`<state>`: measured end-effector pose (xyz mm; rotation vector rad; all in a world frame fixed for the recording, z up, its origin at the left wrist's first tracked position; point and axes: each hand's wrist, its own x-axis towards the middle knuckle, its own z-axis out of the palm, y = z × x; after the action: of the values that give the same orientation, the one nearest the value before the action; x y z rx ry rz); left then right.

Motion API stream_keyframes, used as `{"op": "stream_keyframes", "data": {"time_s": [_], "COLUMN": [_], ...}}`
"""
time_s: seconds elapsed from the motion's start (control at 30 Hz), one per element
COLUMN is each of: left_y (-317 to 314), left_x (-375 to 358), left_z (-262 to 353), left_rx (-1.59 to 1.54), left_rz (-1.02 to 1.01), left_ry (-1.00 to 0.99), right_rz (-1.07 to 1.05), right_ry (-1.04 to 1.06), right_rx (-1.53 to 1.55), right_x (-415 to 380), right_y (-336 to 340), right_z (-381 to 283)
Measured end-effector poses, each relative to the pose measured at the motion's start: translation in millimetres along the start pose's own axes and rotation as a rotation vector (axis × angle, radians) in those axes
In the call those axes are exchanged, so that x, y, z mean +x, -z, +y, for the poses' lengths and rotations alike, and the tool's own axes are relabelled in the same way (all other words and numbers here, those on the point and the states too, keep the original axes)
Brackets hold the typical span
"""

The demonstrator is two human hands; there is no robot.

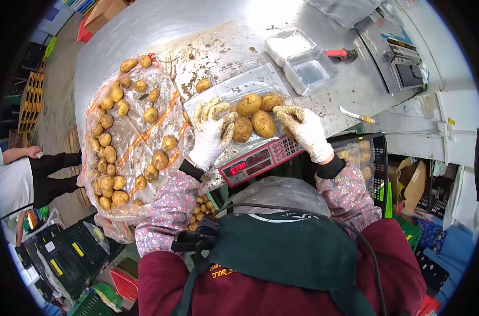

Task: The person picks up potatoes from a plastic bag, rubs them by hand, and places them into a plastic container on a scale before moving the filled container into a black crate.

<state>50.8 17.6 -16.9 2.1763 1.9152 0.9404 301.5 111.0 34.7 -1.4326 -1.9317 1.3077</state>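
Several potatoes (263, 124) sit together on the platform of a red scale (266, 157) with a lit red display. My left hand (212, 134), in a dirty white glove, is at the left side of the platform, fingers apart and holding nothing that shows. On the right, my right hand (307, 132), gloved too, has its fingers curled over a potato (289, 134) beside the group; much of that potato is hidden under the hand. One loose potato (202, 85) lies just behind the scale.
An opened plastic bag (145, 129) with many potatoes spreads over the metal table's left. Clear plastic trays (310, 68), a red-handled tool (342, 53) and a knife (357, 115) lie to the right. A black crate (379, 163) stands at right. Another person (18, 179) stands at left.
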Motion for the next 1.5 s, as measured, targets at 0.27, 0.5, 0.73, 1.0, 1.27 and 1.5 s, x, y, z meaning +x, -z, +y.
{"op": "stream_keyframes", "data": {"time_s": [0.27, 0.5, 0.73, 1.0, 1.27, 1.5], "left_y": [10.0, 50.1, 53.4, 18.3, 15.1, -35.3], "left_x": [0.4, -16.8, -59.3, 13.8, 6.5, -68.3], "left_z": [8.0, -20.4, -88.1, -50.9, 49.6, 65.3], "left_rx": [-0.081, -0.716, -0.609, -1.334, -0.332, -1.281], "left_rz": [0.049, 0.827, 0.662, 0.101, 0.223, 0.326], "left_ry": [-0.037, 0.763, 0.732, 0.874, 0.22, 1.041], "right_rz": [-0.009, 0.069, 0.109, 0.03, -0.219, -0.24], "right_ry": [-0.046, -0.099, -0.137, -0.248, -0.247, -0.224], "right_rx": [0.052, 0.295, 0.471, 0.53, 0.599, 0.863], "right_x": [1.9, 1.4, 6.7, 7.0, -5.8, -12.3], "right_y": [-0.7, 12.5, 35.3, 45.2, 40.0, 18.0], "right_z": [0.6, -8.7, -3.2, 53.3, 44.3, 78.9]}}
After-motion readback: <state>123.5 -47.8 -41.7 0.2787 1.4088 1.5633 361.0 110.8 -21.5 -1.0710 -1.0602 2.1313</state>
